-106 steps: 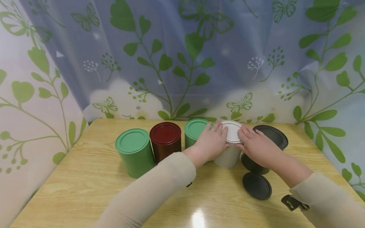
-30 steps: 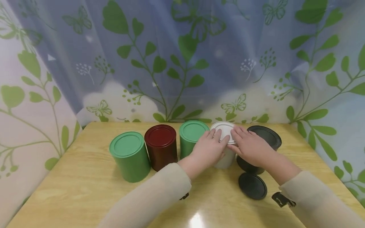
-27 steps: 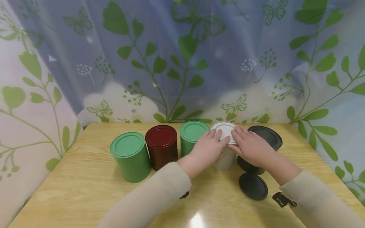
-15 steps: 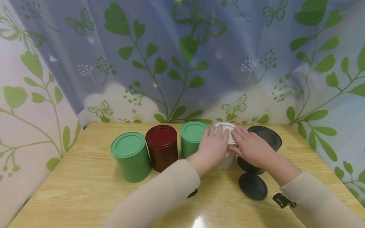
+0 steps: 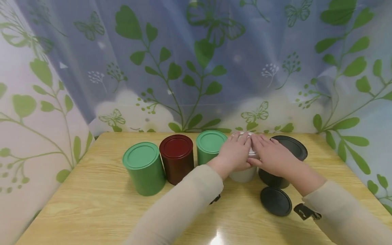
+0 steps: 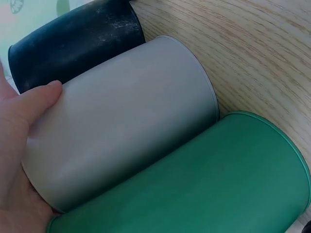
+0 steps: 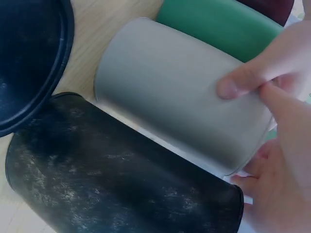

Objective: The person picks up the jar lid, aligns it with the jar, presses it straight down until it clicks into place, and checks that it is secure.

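My left hand (image 5: 235, 153) lies over the lid of a white can (image 5: 243, 175), fingers extended across the left part of the top. From the right, my right hand (image 5: 274, 154) rests on the same lid with straight fingers, its fingertips right beside the left hand's. Most of the lid is hidden under them. In the left wrist view, the left thumb touches the smooth side of the white can (image 6: 121, 121). The right wrist view has a thumb (image 7: 228, 90) against the can's upper side. Close on either side stand a green can (image 5: 211, 143) and a black can (image 5: 289, 148).
Farther left are a dark red can (image 5: 176, 163) and another green can (image 5: 144, 173). A round black lid (image 5: 275, 200) is in front of the black can. Everything stands on a wooden table (image 5: 92, 204) with a leaf-patterned curtain (image 5: 171, 41) behind it.
My left hand has slid right and farther over the white lid, closing up to the right hand. The right hand has stayed on the lid's right side. The cans keep their places.
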`<state>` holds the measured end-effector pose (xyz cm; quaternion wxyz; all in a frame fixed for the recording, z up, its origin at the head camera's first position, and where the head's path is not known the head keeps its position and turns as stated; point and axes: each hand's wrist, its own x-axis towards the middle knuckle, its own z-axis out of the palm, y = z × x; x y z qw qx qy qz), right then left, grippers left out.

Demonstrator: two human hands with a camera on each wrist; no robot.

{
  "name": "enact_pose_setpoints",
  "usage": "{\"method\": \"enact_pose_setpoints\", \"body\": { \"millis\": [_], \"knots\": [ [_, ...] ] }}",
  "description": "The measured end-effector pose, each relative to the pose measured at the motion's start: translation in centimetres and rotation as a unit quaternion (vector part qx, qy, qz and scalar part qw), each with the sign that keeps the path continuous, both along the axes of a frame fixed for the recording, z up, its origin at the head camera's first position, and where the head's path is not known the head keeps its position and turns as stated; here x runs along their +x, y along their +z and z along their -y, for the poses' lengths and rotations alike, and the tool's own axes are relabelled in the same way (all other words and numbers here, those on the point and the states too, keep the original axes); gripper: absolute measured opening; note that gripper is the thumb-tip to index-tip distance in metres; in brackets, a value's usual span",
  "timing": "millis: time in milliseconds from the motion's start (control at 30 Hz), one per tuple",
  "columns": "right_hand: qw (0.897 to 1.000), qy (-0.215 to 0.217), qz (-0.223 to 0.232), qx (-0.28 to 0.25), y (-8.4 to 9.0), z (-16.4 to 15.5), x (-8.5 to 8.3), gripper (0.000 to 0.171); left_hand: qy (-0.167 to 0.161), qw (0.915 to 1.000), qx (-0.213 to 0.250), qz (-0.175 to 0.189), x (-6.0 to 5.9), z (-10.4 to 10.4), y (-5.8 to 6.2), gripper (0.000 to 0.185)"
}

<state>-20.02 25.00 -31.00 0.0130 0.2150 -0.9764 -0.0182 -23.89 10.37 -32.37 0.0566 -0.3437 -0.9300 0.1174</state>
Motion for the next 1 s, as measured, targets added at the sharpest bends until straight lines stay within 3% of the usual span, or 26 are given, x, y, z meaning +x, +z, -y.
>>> {"method": "enact_pose_setpoints", "body": {
  "millis": [200, 367, 700, 1000],
  "knots": [
    [0.999, 0.018, 0.022, -0.039, -0.02, 0.0, -0.43, 0.085, -0.004, 1.0, -0.003, -0.006, -0.03, -0.04, -0.25, 0.085],
    [0.999, 0.015, 0.013, -0.048, -0.29, -0.16, -0.38, 0.084, -0.01, 0.9999, 0.002, -0.009, -0.04, -0.14, -0.25, 0.085],
    [1.0, -0.003, 0.021, 0.01, -0.49, 0.12, -0.27, 0.076, -0.002, 1.0, 0.002, -0.009, -0.03, -0.15, -0.39, 0.088],
    [0.999, -0.014, 0.03, 0.016, 0.02, 0.47, -0.43, 0.077, -0.004, 0.9998, 0.003, -0.02, -0.11, -0.11, -0.33, 0.088]
  ]
}}
